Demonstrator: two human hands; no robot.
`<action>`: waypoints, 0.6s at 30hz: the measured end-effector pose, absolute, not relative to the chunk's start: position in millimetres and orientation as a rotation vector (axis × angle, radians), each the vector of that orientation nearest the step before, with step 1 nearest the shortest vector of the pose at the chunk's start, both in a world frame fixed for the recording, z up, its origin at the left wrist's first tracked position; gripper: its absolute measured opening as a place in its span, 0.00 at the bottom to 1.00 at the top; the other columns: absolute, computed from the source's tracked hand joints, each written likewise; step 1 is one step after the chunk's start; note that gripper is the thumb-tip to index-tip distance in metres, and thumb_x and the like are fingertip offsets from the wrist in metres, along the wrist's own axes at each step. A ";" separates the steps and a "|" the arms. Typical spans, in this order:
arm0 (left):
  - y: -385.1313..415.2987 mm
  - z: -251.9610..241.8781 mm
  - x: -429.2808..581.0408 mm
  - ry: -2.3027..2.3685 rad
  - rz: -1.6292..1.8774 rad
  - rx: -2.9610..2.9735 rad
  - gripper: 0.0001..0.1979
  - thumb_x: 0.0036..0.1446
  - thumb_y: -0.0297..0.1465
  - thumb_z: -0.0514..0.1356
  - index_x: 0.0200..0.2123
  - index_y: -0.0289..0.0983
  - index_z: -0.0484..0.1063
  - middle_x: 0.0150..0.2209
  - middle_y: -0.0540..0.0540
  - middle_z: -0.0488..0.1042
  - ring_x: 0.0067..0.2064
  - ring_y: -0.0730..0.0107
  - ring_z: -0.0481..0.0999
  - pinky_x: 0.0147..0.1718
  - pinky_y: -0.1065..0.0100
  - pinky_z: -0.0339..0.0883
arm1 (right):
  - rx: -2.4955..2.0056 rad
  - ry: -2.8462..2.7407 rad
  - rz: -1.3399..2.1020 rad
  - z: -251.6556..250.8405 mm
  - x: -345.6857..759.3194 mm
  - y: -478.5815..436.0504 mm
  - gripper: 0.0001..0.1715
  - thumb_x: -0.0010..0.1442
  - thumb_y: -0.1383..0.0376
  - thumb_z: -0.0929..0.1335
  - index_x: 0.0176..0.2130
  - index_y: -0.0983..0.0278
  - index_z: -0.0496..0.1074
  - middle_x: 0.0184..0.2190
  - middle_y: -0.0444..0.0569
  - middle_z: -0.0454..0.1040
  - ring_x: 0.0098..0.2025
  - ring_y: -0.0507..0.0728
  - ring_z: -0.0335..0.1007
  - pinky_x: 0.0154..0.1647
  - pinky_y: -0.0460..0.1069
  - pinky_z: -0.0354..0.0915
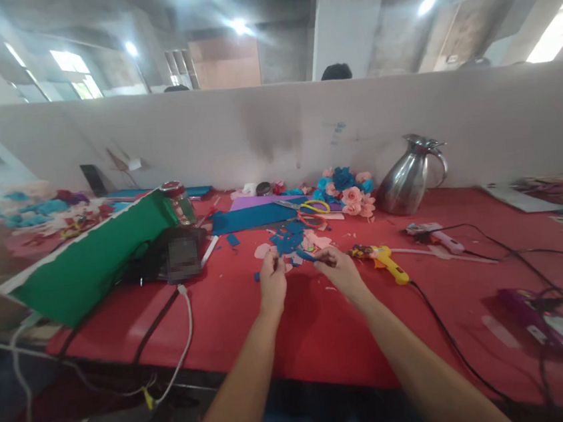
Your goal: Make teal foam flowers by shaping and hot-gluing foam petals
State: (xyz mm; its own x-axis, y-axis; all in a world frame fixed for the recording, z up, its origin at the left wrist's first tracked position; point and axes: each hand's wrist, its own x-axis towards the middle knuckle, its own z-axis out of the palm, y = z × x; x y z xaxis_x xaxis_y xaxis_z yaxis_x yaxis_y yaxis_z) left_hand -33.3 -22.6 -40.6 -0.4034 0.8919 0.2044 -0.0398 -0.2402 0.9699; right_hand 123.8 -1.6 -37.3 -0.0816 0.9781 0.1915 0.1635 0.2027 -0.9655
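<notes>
Above the red table (325,340), my right hand (339,272) pinches a small strip of blue paper (306,255). My left hand (272,282) is beside it on the left, fingers pressed together; whatever they hold, if anything, is hidden. Just beyond both hands lies a loose pile of cut blue paper pieces (288,239) with pale pink paper petals (316,239) among them. Scissors with yellow and red handles (315,206) rest behind the pile on a blue paper sheet (249,219). Right of my right hand lies a yellow glue gun (392,266).
At the back stand blue and pink paper flowers (353,193) and a steel jug (409,177). A second glue gun (440,236) and a purple power strip (549,324), with cords, lie at right. A green board (100,257), a black bag-like object (165,253) and a jar (180,205) stand left.
</notes>
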 end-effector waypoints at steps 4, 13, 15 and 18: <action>-14.9 -39.4 -14.1 1.295 1.712 0.945 0.04 0.45 0.29 0.60 0.28 0.38 0.68 0.24 0.54 0.66 0.26 0.75 0.65 0.32 0.71 0.62 | -1.128 -1.259 1.035 -42.2 125.9 -3.3 0.13 0.45 0.61 0.70 0.32 0.63 0.69 0.25 0.44 0.74 0.28 0.55 0.69 0.31 0.48 0.64; -24.2 -33.2 7.7 1.313 1.580 1.065 0.05 0.43 0.31 0.63 0.24 0.36 0.73 0.24 0.50 0.74 0.29 0.70 0.70 0.36 0.67 0.63 | -1.099 -1.219 1.181 -38.7 121.4 -11.1 0.17 0.45 0.61 0.71 0.36 0.62 0.68 0.24 0.44 0.77 0.28 0.56 0.75 0.33 0.49 0.67; -28.1 -32.5 3.4 1.303 1.565 1.096 0.06 0.43 0.32 0.63 0.23 0.36 0.74 0.24 0.50 0.74 0.29 0.69 0.71 0.34 0.67 0.63 | -1.082 -1.257 1.195 -37.4 118.5 -13.6 0.14 0.45 0.61 0.70 0.34 0.62 0.68 0.24 0.44 0.77 0.29 0.56 0.75 0.33 0.49 0.68; -29.2 -33.8 -2.8 1.313 1.569 1.102 0.06 0.43 0.33 0.64 0.24 0.36 0.75 0.23 0.50 0.73 0.28 0.70 0.70 0.33 0.68 0.62 | -1.055 -1.314 1.173 -36.3 115.1 -16.6 0.10 0.46 0.61 0.68 0.31 0.62 0.68 0.25 0.44 0.77 0.29 0.56 0.75 0.34 0.49 0.69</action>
State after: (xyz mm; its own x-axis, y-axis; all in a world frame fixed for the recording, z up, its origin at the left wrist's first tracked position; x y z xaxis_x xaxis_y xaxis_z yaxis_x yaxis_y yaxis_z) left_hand -2.8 -29.2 -33.8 -0.3049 0.9439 0.1267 -0.0414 -0.1460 0.9884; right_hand 115.1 -16.6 -36.3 -0.0776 0.9875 0.1373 -0.0250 0.1358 -0.9904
